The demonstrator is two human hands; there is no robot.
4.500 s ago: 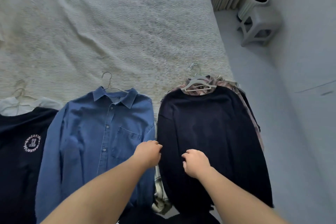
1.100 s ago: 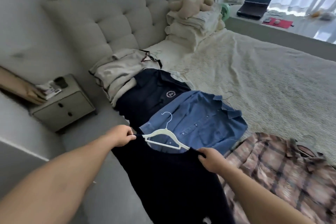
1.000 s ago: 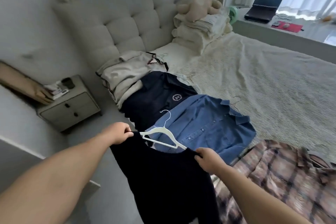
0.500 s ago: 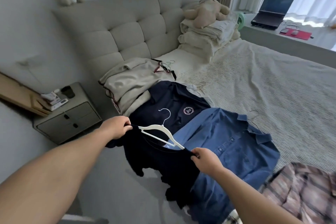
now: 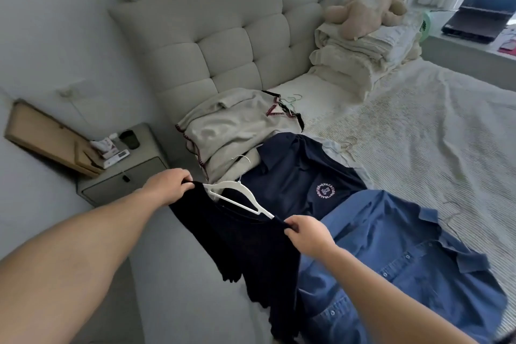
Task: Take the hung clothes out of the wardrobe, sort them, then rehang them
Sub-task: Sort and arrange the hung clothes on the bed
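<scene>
I hold a dark navy sweater (image 5: 245, 248) on a white hanger (image 5: 237, 195) in the air beside the bed. My left hand (image 5: 167, 186) grips its left shoulder and my right hand (image 5: 307, 234) pinches its right shoulder. The sweater hangs down over the bed's edge. On the bed lie a blue denim shirt (image 5: 405, 265), a navy polo with a round white logo (image 5: 304, 176) and a beige garment with dark trim (image 5: 231, 126), side by side toward the headboard.
A grey nightstand (image 5: 122, 173) with small items stands left of the bed, below a wooden shelf (image 5: 47, 137). Folded bedding (image 5: 363, 58) with a plush toy (image 5: 363, 8) sits by the tufted headboard (image 5: 237, 36). A laptop (image 5: 480, 11) rests on the windowsill.
I lifted the navy sweater off the plaid pile and carried it left toward the headboard. The view swung left and the plaid shirt left the frame.
</scene>
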